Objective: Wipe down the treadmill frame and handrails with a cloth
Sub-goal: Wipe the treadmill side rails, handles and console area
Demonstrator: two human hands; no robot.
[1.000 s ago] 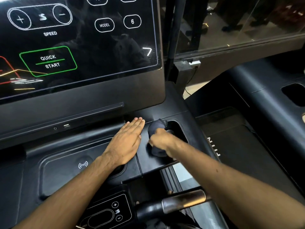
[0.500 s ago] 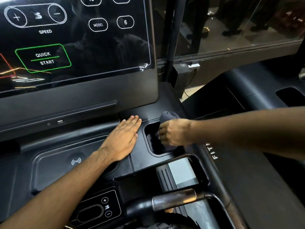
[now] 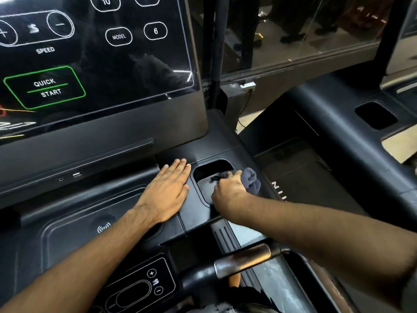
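Head view. Right hand [image 3: 230, 193], fist round bunched grey cloth [image 3: 251, 180], has drawn nearer along the cup-holder recess [image 3: 211, 169]. Cloth now on its right rim (rim probably nearly done; handrail grip [image 3: 243, 258] looks still to do). Left hand [image 3: 167, 190] stays flat, fingers straight, just left of recess. Open room right; touchscreen [image 3: 90, 53] crowds the far side.

cloth [image 3: 251, 180], left hand [image 3: 168, 193] on treadmill console [image 3: 195, 214]

cloth [image 3: 251, 180]: soft grey knit | console [image 3: 198, 213]: matt plastic | screen [image 3: 135, 64]: glossy
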